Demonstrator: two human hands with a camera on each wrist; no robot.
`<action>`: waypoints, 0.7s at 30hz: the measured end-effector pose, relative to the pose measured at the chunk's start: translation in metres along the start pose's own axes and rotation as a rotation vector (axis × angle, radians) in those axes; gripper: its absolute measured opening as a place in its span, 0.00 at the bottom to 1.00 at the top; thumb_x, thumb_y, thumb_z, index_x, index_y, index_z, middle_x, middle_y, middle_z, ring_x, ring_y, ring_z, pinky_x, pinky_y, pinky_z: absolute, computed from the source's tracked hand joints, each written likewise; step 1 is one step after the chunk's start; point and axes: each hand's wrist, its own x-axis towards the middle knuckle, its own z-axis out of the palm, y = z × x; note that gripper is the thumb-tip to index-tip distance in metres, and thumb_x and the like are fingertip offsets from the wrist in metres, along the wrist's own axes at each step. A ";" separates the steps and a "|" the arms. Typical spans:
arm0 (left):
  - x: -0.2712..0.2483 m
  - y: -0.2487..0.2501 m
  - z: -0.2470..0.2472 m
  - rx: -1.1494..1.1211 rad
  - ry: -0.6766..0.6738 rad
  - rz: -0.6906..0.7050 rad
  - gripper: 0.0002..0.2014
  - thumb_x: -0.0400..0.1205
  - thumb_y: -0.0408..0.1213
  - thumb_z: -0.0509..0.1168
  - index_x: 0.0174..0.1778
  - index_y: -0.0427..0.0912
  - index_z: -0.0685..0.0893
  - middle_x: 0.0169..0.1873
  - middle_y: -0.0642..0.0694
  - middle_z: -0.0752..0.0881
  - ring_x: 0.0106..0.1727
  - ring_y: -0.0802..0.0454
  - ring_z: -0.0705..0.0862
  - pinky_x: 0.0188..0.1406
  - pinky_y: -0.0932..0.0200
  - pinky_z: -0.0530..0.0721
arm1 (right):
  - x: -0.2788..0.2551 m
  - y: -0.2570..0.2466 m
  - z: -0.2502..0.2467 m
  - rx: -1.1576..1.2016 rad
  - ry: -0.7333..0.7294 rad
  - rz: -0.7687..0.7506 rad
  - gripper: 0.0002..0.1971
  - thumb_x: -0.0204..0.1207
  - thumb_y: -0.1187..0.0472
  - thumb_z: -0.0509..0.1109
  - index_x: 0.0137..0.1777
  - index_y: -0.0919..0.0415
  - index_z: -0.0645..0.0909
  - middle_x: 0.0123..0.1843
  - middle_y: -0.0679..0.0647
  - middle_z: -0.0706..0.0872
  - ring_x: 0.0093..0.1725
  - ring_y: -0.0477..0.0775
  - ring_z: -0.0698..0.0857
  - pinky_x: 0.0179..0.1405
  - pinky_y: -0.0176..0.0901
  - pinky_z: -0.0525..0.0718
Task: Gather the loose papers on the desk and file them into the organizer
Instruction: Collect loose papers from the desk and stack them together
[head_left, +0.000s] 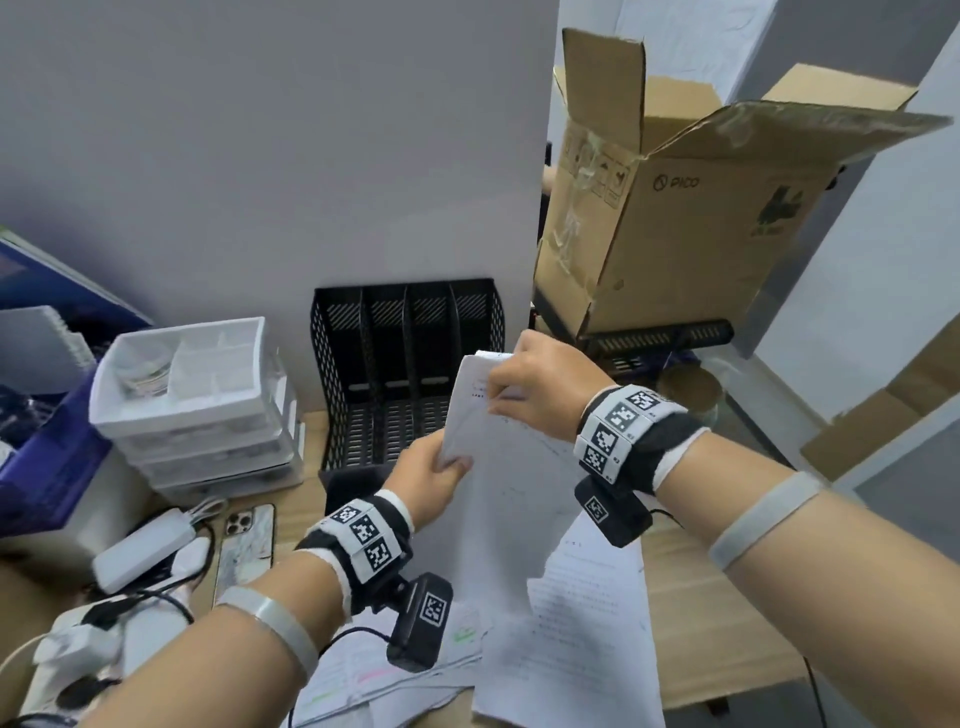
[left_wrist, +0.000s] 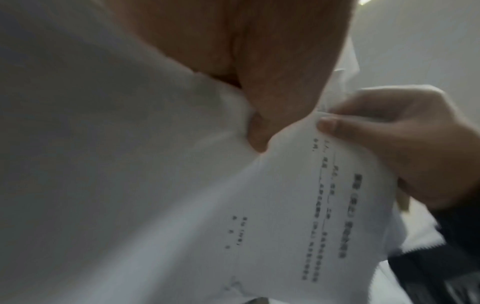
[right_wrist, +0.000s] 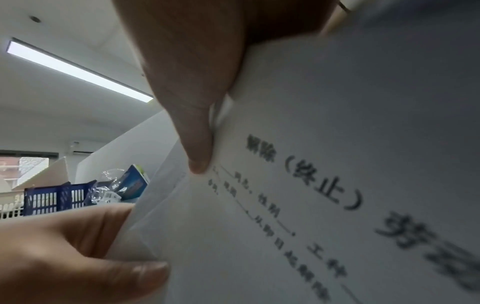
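Observation:
Both hands hold up a stack of white printed papers (head_left: 498, 467) just in front of the black mesh organizer (head_left: 410, 364), which stands against the white partition with several upright slots. My left hand (head_left: 436, 478) pinches the stack's left edge low down. My right hand (head_left: 524, 389) pinches its top edge. In the left wrist view the papers (left_wrist: 285, 205) fill the frame, with the right hand (left_wrist: 405, 144) gripping their edge. In the right wrist view my right thumb (right_wrist: 197, 123) presses on the printed sheet (right_wrist: 337, 164), and the left hand (right_wrist: 85, 257) grips it lower left. More loose papers (head_left: 571, 623) lie on the wooden desk below.
White stacked drawer trays (head_left: 192, 400) stand left of the organizer. A phone (head_left: 247, 545), a white power adapter (head_left: 140, 556) and cables lie at the left. A blue crate (head_left: 47, 457) sits far left. An open cardboard box (head_left: 675, 208) stands at the right.

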 end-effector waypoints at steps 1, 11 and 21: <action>0.001 -0.004 -0.002 -0.039 0.054 -0.007 0.09 0.81 0.36 0.69 0.55 0.40 0.87 0.49 0.40 0.93 0.48 0.51 0.89 0.58 0.41 0.88 | -0.001 0.003 0.001 0.004 0.103 -0.017 0.11 0.70 0.49 0.75 0.53 0.46 0.85 0.52 0.52 0.80 0.53 0.57 0.80 0.58 0.54 0.80; -0.024 -0.025 -0.024 -0.590 0.253 -0.160 0.10 0.83 0.26 0.67 0.58 0.39 0.86 0.50 0.44 0.94 0.51 0.44 0.91 0.51 0.51 0.91 | -0.074 0.061 0.089 1.023 0.092 0.592 0.56 0.57 0.51 0.88 0.83 0.52 0.59 0.79 0.51 0.72 0.80 0.44 0.66 0.77 0.40 0.68; -0.026 -0.036 -0.008 -0.352 0.420 -0.244 0.07 0.75 0.41 0.76 0.48 0.54 0.89 0.53 0.45 0.93 0.58 0.44 0.90 0.65 0.37 0.86 | -0.047 0.016 0.107 1.053 0.352 0.453 0.08 0.74 0.61 0.76 0.46 0.45 0.87 0.51 0.55 0.91 0.53 0.55 0.89 0.52 0.54 0.88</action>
